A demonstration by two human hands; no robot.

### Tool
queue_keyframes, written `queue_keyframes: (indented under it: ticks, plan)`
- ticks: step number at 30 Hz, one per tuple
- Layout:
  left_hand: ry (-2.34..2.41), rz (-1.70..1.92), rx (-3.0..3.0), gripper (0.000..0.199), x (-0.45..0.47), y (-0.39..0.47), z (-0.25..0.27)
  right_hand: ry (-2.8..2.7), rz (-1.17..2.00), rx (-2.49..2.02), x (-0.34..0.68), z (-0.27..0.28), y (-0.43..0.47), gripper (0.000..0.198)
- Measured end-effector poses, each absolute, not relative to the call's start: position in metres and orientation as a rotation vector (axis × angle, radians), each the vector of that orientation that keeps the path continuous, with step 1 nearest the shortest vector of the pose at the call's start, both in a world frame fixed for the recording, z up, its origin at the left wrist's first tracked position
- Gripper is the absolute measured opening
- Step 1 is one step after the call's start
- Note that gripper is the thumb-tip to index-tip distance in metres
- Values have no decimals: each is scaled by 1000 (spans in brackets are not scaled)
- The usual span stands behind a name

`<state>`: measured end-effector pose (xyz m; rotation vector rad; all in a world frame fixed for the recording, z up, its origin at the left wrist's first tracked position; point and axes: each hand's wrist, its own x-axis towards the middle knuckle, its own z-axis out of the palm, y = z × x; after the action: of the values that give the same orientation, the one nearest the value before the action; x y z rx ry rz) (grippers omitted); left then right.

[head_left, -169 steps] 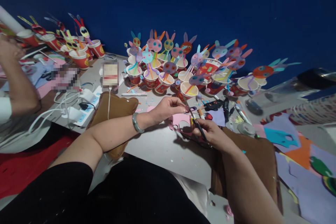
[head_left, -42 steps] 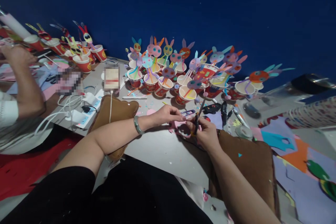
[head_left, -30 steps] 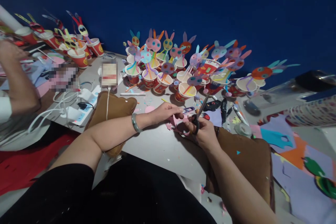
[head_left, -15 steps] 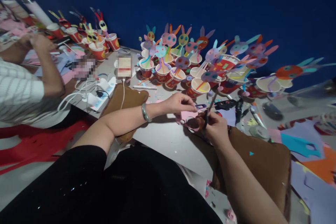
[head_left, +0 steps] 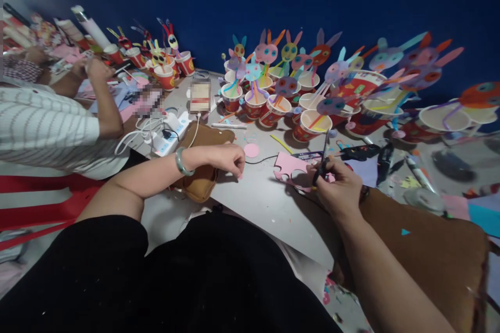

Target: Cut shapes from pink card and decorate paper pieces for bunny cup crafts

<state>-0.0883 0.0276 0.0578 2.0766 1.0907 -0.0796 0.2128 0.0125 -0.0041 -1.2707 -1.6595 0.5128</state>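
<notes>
My left hand (head_left: 230,159) is closed in a pinch over the table, beside a brown cushion (head_left: 203,182). A small pink paper piece (head_left: 240,176) shows at its fingertips. Dark scissors (head_left: 324,164) point upward in my right hand (head_left: 341,184), whose fingers are wrapped round the handles. Against those fingers is a pink paper sheet (head_left: 287,163) with rounded cut-outs; whether they also grip it I cannot tell. A pink paper disc (head_left: 251,150) lies on the table just beyond my left hand.
Red paper cups (head_left: 312,127) with paper rabbit heads crowd the table's back. A white power strip (head_left: 170,134) with cables stands left. Another person's arm (head_left: 107,101) is beyond it. A second brown cushion (head_left: 422,239) lies under my right forearm.
My left hand has moved left, away from the pink sheet and my right hand. The scissors are still in my right hand. The view has shifted, so the cups sit further right.
</notes>
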Motion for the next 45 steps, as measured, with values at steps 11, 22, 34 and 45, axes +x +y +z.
queue_keyframes:
  ticks: [11,22,34,45]
  plan:
    - [1161,-232,2347,10,-100,9,43,-1637,485,-1296,212,-8,16,23]
    - [1150,-258,2337,13,-109,7,47,-1659,440,-1296,210,-7,16,22]
    - [1802,-308,2610,51,-99,-45,59,-1706,461,-1276,209,-4,14,23]
    - [1680,225,2151,42,-149,-29,66,-1774,472,-1273,208,-5,14,23]
